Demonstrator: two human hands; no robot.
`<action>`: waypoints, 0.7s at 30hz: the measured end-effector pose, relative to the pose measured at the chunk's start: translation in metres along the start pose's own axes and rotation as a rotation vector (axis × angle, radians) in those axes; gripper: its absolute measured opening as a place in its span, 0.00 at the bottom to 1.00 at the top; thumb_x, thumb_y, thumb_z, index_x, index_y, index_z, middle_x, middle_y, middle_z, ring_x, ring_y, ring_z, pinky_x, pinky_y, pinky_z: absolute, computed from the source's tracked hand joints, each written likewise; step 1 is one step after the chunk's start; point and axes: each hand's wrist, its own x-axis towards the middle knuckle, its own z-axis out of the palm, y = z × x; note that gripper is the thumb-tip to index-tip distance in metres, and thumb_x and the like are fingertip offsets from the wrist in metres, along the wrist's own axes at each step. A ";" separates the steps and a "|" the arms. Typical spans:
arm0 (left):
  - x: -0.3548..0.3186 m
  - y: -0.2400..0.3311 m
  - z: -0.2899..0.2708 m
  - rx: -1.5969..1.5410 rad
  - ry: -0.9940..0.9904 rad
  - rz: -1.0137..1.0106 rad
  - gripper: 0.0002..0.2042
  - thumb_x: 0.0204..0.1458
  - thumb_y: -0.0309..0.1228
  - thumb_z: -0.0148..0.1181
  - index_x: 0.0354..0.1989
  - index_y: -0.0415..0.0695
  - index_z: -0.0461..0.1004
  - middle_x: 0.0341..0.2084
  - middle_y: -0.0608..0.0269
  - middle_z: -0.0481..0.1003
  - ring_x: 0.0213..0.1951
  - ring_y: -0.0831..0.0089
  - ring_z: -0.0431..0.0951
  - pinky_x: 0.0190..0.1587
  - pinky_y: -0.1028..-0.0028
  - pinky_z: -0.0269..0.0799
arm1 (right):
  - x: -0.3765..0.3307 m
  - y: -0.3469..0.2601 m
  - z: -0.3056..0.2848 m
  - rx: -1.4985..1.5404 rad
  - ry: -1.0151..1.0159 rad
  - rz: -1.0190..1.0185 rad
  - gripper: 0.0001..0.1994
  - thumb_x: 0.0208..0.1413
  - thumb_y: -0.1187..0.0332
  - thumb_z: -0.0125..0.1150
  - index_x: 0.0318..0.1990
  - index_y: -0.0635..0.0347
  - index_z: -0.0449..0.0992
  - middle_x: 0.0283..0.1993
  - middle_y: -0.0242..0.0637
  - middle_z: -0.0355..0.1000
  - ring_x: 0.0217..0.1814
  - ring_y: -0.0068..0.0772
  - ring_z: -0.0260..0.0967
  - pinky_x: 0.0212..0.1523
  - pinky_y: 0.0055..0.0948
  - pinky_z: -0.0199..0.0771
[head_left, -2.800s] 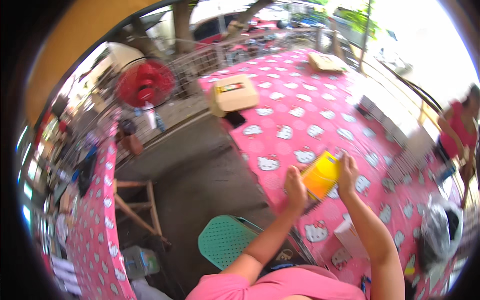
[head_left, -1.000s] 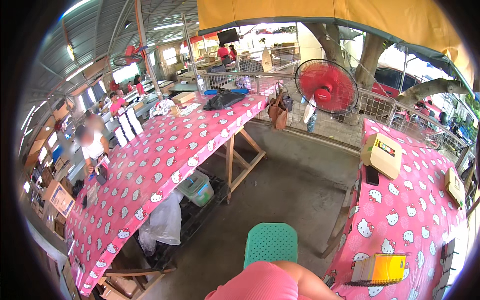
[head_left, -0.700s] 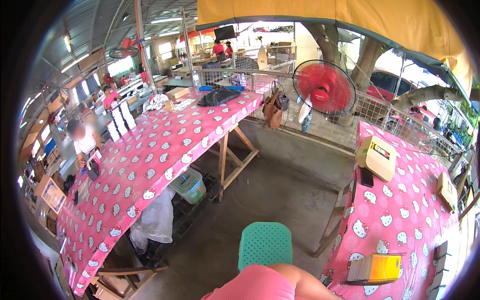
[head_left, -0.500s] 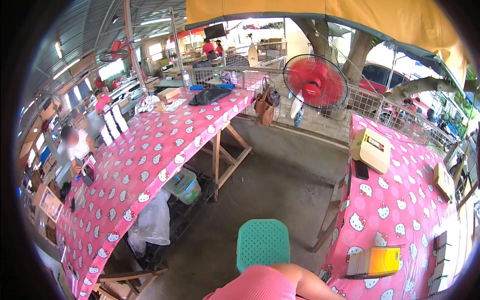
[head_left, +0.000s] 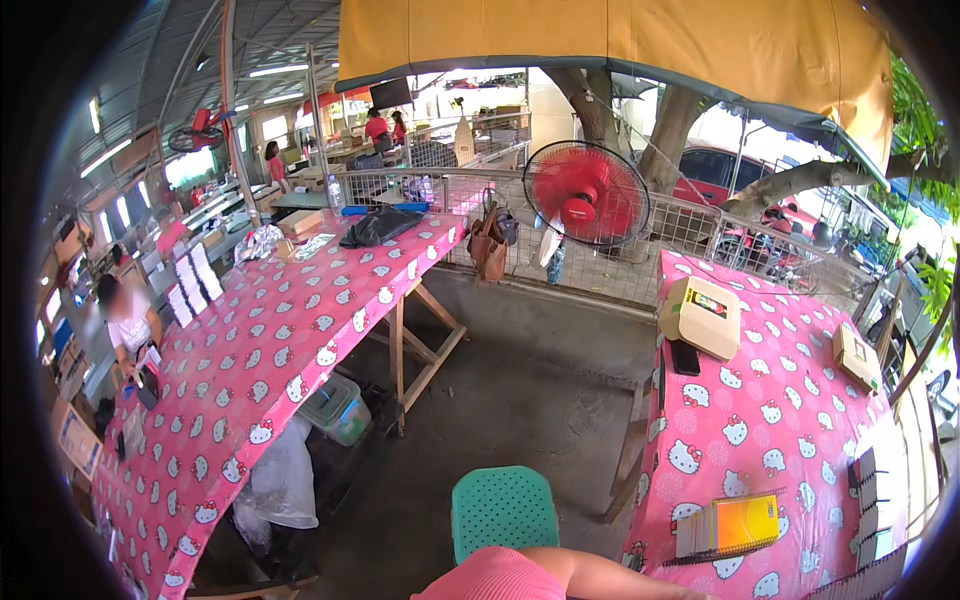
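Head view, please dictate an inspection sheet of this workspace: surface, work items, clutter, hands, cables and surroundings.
Surface: pink patterned cloth covers the left table and right table.
Work items: yellow notebooks lie on the right table; spiral-bound stacks line its right side.
Clutter: a beige case, a phone beside it, a second case.
Hands: left hand and right hand out of view; one forearm shows at the lower edge.
Cables: nothing clear enough to identify.
Surroundings: red fan by the mesh fence; green stool between the tables; a co-worker beside the left table.

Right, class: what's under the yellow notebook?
Greyish layers show left of the yellow notebook, and pink tablecloth around it; anything fully beneath is covered.
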 end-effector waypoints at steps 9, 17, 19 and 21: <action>0.019 -0.044 0.040 0.014 -0.030 -0.079 0.39 0.52 0.37 0.61 0.68 0.51 0.43 0.48 0.51 0.68 0.48 0.64 0.71 0.49 0.61 0.69 | -0.018 -0.004 -0.019 -0.017 0.031 0.044 0.13 0.61 0.65 0.53 0.45 0.66 0.71 0.42 0.39 0.68 0.41 0.30 0.65 0.41 0.28 0.67; -0.066 0.142 0.040 0.154 -0.020 0.455 0.39 0.49 0.25 0.61 0.68 0.50 0.45 0.51 0.50 0.63 0.46 0.62 0.71 0.50 0.64 0.68 | -0.036 -0.002 -0.040 -0.034 0.092 0.082 0.12 0.61 0.65 0.53 0.44 0.66 0.71 0.41 0.39 0.69 0.40 0.30 0.66 0.41 0.29 0.68; -0.067 0.141 0.042 0.271 0.009 0.826 0.32 0.44 0.24 0.62 0.61 0.49 0.58 0.52 0.53 0.62 0.43 0.58 0.72 0.51 0.62 0.66 | -0.039 -0.004 -0.041 -0.037 0.092 0.082 0.12 0.61 0.65 0.53 0.44 0.66 0.72 0.41 0.40 0.69 0.40 0.30 0.66 0.41 0.29 0.68; -0.067 0.129 0.051 0.341 -0.047 0.789 0.29 0.43 0.26 0.62 0.56 0.50 0.60 0.49 0.55 0.63 0.43 0.59 0.71 0.51 0.62 0.66 | -0.043 -0.004 -0.045 -0.041 0.104 0.089 0.12 0.60 0.65 0.53 0.44 0.66 0.72 0.41 0.40 0.69 0.40 0.31 0.66 0.40 0.29 0.68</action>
